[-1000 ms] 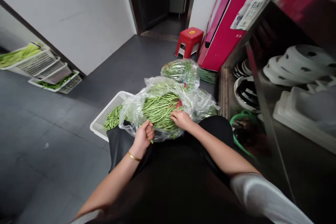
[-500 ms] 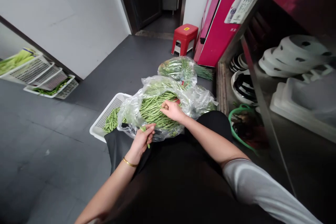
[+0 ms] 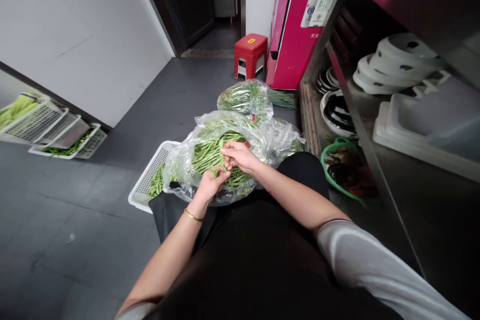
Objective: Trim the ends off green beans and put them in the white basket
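Note:
Long green beans fill an open clear plastic bag at my lap. Over the beans, my right hand is closed in a pinch on a green bean. Just left of it and nearly touching, my left hand is closed around green bean pieces, with green showing at its thumb. A white perforated basket stands at the left of the bag, partly hidden by it, and holds shorter bean pieces.
Beyond the bag lie another bag of greens and a red stool. White baskets with vegetables stand at the left wall. On the right, a metal shelf carries white containers; a green basket sits below.
My hands have come together over the beans, the left moving up and right. The right hand has shifted slightly left. The view has turned a little to the right.

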`<state>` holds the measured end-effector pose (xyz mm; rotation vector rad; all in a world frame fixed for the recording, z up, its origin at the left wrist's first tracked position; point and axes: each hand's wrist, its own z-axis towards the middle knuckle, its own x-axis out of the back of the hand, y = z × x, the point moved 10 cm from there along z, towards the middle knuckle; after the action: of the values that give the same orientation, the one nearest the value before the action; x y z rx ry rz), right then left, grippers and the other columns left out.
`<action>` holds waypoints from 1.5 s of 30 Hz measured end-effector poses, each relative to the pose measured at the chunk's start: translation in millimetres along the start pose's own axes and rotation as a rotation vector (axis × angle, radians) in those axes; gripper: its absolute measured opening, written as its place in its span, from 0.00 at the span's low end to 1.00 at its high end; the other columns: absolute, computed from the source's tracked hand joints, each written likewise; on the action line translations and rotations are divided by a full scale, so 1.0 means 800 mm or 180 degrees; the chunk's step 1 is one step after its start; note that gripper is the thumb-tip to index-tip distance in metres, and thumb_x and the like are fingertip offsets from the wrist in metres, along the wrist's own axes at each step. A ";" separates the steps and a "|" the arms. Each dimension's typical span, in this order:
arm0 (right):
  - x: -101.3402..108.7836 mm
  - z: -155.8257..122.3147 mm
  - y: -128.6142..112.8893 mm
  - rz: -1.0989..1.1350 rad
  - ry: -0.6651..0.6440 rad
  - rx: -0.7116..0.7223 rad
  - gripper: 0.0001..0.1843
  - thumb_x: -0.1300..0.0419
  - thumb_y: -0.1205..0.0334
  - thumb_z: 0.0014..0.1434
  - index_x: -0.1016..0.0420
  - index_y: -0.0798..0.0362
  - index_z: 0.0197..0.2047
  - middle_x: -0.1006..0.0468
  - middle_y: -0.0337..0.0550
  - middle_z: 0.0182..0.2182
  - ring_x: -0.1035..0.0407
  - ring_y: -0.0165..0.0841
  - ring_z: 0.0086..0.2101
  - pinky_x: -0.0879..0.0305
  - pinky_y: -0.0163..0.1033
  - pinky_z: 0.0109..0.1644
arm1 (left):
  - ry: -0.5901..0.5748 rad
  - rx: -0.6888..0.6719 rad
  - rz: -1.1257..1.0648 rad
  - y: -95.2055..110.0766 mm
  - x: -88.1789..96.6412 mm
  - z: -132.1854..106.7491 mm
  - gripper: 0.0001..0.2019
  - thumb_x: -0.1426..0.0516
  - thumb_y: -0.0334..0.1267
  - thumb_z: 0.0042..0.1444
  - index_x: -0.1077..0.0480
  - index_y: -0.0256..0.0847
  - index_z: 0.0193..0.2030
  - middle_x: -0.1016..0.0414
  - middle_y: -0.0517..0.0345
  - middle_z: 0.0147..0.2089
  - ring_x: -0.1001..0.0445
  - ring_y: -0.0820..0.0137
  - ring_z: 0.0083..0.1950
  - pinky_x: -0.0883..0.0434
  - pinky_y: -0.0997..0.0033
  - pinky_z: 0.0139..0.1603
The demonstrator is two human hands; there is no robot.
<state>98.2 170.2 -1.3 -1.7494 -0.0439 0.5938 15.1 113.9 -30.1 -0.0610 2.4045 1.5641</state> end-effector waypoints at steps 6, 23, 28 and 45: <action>0.001 -0.048 0.029 -0.2154 -0.0465 -0.0051 0.15 0.45 0.52 0.58 0.29 0.56 0.29 0.29 0.35 0.19 0.34 0.24 0.22 0.39 0.29 0.26 | 0.0393 -0.0255 -0.1158 0.021 0.050 -0.005 0.11 0.36 0.35 0.45 0.29 0.31 0.33 0.38 0.63 0.20 0.49 0.84 0.16 0.53 0.86 0.11; 0.011 -0.096 0.005 -0.4791 0.0456 0.1035 0.24 0.58 0.55 0.67 0.31 0.57 0.28 0.28 0.48 0.25 0.35 0.32 0.27 0.44 0.36 0.33 | 0.0958 -0.0371 -0.1641 -0.005 0.075 -0.014 0.10 0.36 0.35 0.47 0.29 0.32 0.34 0.36 0.62 0.24 0.45 0.84 0.18 0.49 0.87 0.12; -0.001 -0.112 -0.046 -0.3122 0.0518 0.1539 0.23 0.55 0.48 0.64 0.36 0.52 0.23 0.34 0.43 0.21 0.36 0.32 0.28 0.37 0.39 0.38 | 0.0458 0.0131 -0.1708 -0.023 0.035 -0.008 0.09 0.37 0.34 0.48 0.30 0.29 0.32 0.39 0.61 0.22 0.47 0.84 0.17 0.50 0.87 0.12; 0.015 -0.019 -0.013 0.0063 0.0042 -0.0073 0.19 0.34 0.50 0.46 0.33 0.57 0.26 0.32 0.33 0.16 0.41 0.21 0.14 0.44 0.27 0.14 | -0.1106 0.0443 -0.1159 -0.019 -0.045 -0.039 0.14 0.38 0.45 0.49 0.29 0.32 0.30 0.46 0.64 0.19 0.50 0.82 0.18 0.54 0.86 0.12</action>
<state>117.9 163.8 6.2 -1.7777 -0.0244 0.5981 46.0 75.3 -23.1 -0.1735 2.0813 1.1374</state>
